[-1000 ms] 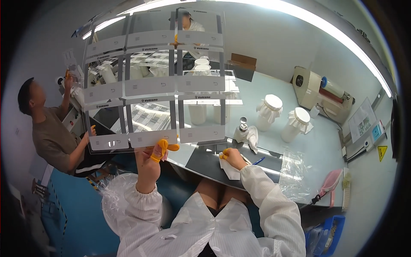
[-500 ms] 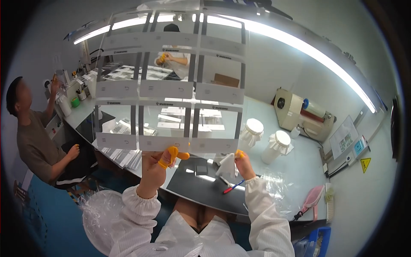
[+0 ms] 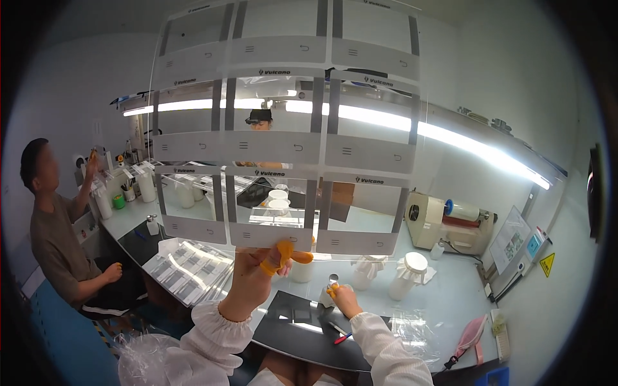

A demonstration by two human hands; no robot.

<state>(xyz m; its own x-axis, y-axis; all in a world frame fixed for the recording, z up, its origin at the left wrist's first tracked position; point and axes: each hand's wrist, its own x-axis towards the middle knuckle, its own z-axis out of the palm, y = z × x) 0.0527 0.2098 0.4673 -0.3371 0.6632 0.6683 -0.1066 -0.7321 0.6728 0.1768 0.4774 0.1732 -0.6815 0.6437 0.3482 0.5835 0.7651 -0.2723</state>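
My left hand (image 3: 270, 264), with orange finger cots, pinches the lower edge of a large clear plastic sheet (image 3: 277, 147). The sheet is held upright in front of me and carries rows of light grey printed panels with clear windows. My right hand (image 3: 345, 300), also with orange finger cots, is lowered over the black mat (image 3: 290, 331). Its fingers are closed beside a small white bottle (image 3: 326, 297) with a round silver top; what they pinch is hidden. A red and blue pen (image 3: 342, 338) lies on the mat nearby.
White cloth-covered jars (image 3: 412, 270) stand to the right, before a beige roller machine (image 3: 428, 222). Stacked printed sheets (image 3: 190, 270) lie to the left. A seated co-worker (image 3: 61, 225) is at the far left; another person (image 3: 261, 121) shows through the sheet. A pink strap-like item (image 3: 471, 336) lies at right.
My right hand has left the sheet's lower right edge, where a white cloth showed by it, and gone down to the small bottle. The sheet now stands higher in view, in my left hand.
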